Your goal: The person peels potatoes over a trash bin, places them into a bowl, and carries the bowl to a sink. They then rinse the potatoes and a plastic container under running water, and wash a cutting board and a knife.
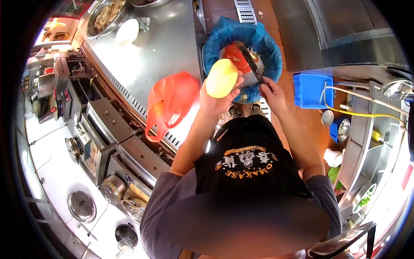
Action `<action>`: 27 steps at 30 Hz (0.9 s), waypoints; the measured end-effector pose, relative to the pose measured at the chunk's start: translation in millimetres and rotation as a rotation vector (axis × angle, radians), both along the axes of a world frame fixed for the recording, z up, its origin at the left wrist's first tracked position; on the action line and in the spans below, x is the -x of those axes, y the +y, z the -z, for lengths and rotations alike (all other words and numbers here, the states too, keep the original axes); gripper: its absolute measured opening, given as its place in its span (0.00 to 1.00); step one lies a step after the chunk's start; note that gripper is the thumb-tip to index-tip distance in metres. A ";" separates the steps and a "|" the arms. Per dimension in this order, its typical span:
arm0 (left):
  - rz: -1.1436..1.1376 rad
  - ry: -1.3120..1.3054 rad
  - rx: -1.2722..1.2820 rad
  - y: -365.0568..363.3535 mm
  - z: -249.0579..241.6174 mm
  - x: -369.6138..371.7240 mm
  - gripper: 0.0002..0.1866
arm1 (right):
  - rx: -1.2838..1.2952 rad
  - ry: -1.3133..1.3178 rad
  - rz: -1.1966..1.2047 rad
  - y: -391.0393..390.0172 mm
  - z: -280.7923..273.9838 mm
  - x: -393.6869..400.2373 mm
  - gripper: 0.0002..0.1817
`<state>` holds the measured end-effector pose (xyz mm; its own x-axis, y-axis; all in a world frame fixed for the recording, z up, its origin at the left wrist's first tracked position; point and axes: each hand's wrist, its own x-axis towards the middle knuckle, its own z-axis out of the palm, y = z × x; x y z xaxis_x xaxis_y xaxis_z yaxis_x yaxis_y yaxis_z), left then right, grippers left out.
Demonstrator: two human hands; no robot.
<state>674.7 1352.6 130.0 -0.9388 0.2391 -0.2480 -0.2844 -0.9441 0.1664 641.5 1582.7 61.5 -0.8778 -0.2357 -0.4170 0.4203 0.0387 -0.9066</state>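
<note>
A peeled-looking yellow oval item (222,78), perhaps a potato, rests in my left hand (220,98), whose fingers curl around its lower right side. My right hand (272,94) is closed on the end of a long dark tool (250,61), which looks like a knife or peeler. Both hands are over the near side of a bin lined with a blue bag (273,48). Red and white scraps lie inside the bin. Left of my left hand, a red plastic bag (177,93) sits on the steel counter.
The steel counter (172,47) holds a metal bowl of food (108,17) and a white round item (127,32). A blue crate (311,90) stands on the floor at the right, with a yellow hose (358,113) beside it. Cooking equipment lines the left.
</note>
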 end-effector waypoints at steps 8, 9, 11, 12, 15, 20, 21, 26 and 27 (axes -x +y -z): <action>0.011 -0.011 0.243 12.4 35.2 -7.6 0.31 | -0.457 0.777 -0.320 -12.5 -84.0 8.9 0.19; -0.017 0.010 0.309 16.3 37.4 -8.1 0.32 | -0.540 0.980 -0.399 -12.9 -86.2 10.3 0.20; -0.032 0.007 0.304 20.7 42.0 -9.6 0.31 | -0.485 0.968 -0.382 -13.7 -84.0 13.6 0.20; -0.032 0.028 0.410 22.9 37.6 -10.5 0.31 | -0.477 0.960 -0.401 -10.4 -75.5 19.3 0.21; -0.083 -0.018 0.507 27.1 38.5 -14.7 0.34 | -0.430 0.940 -0.419 17.0 -26.7 39.0 0.20; -0.142 -0.102 0.450 28.9 26.3 -8.6 0.38 | -0.569 0.248 -0.432 53.1 18.4 48.8 0.18; -0.161 -0.145 0.498 30.8 28.2 -7.6 0.37 | -0.561 0.229 -0.452 46.9 -0.9 38.5 0.18; -0.220 -0.049 0.443 45.2 36.8 -4.1 0.36 | -0.330 0.746 -0.498 18.5 -33.7 54.8 0.19; -0.212 -0.004 0.470 47.4 25.5 0.8 0.37 | -0.317 0.744 -0.499 26.3 -18.4 64.7 0.19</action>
